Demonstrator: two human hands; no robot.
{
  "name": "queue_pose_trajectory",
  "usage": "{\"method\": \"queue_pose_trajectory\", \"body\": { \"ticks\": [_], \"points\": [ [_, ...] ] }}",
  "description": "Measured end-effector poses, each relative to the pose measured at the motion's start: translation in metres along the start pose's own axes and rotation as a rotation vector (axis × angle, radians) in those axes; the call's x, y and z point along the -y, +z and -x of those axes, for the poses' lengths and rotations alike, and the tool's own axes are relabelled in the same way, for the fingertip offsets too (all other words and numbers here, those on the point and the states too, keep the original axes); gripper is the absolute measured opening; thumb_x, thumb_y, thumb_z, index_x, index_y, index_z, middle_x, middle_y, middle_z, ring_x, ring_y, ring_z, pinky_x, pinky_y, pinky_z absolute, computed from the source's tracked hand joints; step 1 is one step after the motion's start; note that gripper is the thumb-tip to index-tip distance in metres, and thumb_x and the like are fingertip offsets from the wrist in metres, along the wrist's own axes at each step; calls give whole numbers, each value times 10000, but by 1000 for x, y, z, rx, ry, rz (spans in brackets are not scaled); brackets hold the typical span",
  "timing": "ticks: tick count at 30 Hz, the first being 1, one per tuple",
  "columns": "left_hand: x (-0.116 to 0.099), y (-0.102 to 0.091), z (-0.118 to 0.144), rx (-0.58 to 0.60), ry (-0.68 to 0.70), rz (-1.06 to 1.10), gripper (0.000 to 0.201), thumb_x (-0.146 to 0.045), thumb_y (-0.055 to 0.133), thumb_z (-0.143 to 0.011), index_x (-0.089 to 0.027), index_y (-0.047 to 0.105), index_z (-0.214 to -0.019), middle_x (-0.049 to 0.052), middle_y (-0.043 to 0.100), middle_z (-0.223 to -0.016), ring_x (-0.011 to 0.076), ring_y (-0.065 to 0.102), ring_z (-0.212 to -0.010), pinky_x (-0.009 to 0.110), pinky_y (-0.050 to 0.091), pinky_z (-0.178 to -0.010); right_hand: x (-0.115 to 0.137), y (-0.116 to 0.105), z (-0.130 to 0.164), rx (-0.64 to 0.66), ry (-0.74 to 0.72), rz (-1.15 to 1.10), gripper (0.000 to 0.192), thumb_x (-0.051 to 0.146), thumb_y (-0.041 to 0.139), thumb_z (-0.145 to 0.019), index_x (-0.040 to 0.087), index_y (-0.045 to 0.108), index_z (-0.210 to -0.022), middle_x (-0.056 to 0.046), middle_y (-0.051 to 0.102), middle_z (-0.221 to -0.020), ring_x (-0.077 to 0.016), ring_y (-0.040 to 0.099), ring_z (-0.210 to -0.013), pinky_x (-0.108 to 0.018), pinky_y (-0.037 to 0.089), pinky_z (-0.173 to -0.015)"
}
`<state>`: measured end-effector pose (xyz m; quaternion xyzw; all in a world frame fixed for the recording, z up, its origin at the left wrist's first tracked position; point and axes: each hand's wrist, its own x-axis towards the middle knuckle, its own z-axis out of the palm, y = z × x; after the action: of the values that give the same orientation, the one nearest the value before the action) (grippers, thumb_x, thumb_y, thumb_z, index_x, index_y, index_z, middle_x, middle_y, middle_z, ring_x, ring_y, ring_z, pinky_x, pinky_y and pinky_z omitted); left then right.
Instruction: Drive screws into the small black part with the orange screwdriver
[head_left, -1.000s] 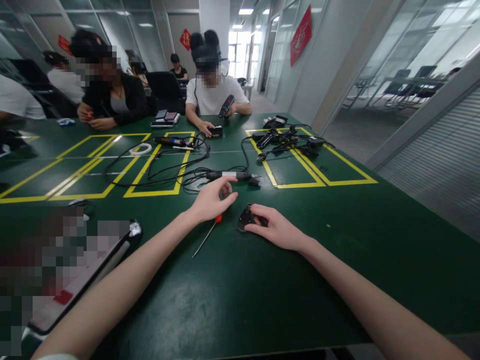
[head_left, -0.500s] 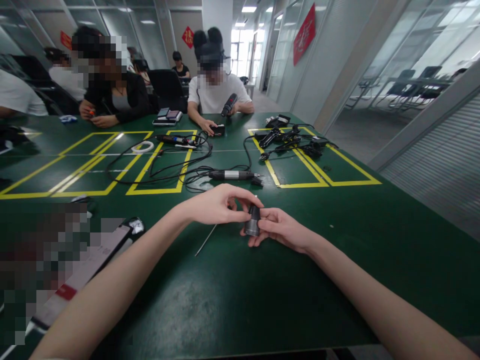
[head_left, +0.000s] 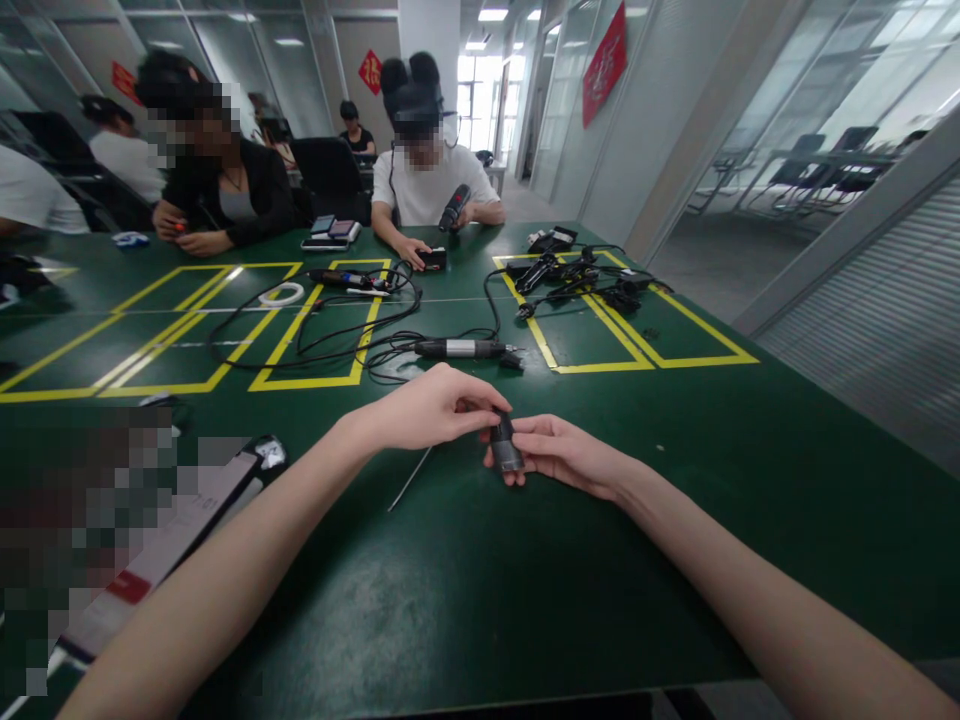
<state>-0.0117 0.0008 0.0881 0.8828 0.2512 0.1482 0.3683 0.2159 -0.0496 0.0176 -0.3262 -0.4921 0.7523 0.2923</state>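
A short black cylindrical part (head_left: 506, 452), with a greyer lower end, is held between my two hands above the green table. My right hand (head_left: 566, 455) grips it from the right, fingers curled behind and the thumb along its side. At its upper end, the thumb and fingertips of my left hand (head_left: 427, 408) close on it from above. Its top is partly covered by these fingers. A thin metal rod (head_left: 409, 482) lies on the table below my left hand, its upper end hidden by that hand.
Beyond my hands lies a black and silver pen-shaped tool (head_left: 461, 348) with a cable. Tangled black cables (head_left: 577, 280) lie at back right, a white ring (head_left: 282, 294) further left. A partly blurred box (head_left: 169, 545) is at left. Two people (head_left: 424, 180) sit across the table (head_left: 675, 560).
The black part has tilted, its top leaning more to the left. My left fingertips have shifted slightly left with it, while my right hand keeps its grip.
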Motion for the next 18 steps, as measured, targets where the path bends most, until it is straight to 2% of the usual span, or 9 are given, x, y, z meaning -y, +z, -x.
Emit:
{"method": "queue_pose_trajectory", "body": {
  "ticks": [3,5,9,10,13,16,18],
  "points": [
    [-1,-1,0,-13,-5,20,278,-271,613,-981,-156,817,-1130,76,822,-905,180,742,-800,271,543,-760,0,-3,0,-23,-29,96,483,536,873,-814,149,791,-1090,-128,804,-1122,-176,737,-847,-293,581,-767],
    [4,-3,-1,-16,-7,100,284,-275,603,-978,-159,815,-1127,85,828,-945,186,755,-844,279,563,-791,0,-7,0,-76,-78,211,482,520,875,-807,161,792,-1117,-115,805,-1136,-206,750,-939,-335,594,-852],
    [26,-8,-4,-6,-61,339,319,-360,629,-928,-136,784,-1095,139,817,-1115,214,778,-972,318,597,-875,-1,-16,-2,-212,-169,416,474,462,857,-817,183,775,-1191,-94,798,-1190,-262,741,-1123,-472,557,-1074],
    [33,-9,-4,-21,-108,323,326,-371,624,-920,-133,768,-1089,143,814,-1116,218,777,-979,327,596,-884,-2,-17,-2,-235,-188,463,458,446,838,-833,183,769,-1202,-94,796,-1202,-266,741,-1128,-491,548,-1092],
    [52,-10,-5,-126,-265,52,301,-370,567,-924,-150,736,-1040,108,808,-1045,199,753,-917,298,560,-816,-3,-19,-3,-283,-245,607,407,400,777,-879,184,757,-1223,-97,791,-1216,-271,738,-1128,-510,532,-1115],
    [63,-9,-3,-171,-326,-87,337,-463,672,-860,-152,733,-974,88,769,-933,210,687,-829,289,481,-721,-3,-20,-3,-325,-285,748,375,381,746,-906,191,755,-1229,-109,775,-1250,-282,713,-1183,-516,500,-1141],
    [65,-7,-2,-155,-356,-148,417,-516,721,-817,-148,738,-1011,71,746,-863,206,648,-752,283,425,-658,-4,-21,-3,-337,-295,836,340,381,747,-911,194,766,-1195,-115,759,-1263,-284,696,-1200,-508,494,-1136]
  ]
}}
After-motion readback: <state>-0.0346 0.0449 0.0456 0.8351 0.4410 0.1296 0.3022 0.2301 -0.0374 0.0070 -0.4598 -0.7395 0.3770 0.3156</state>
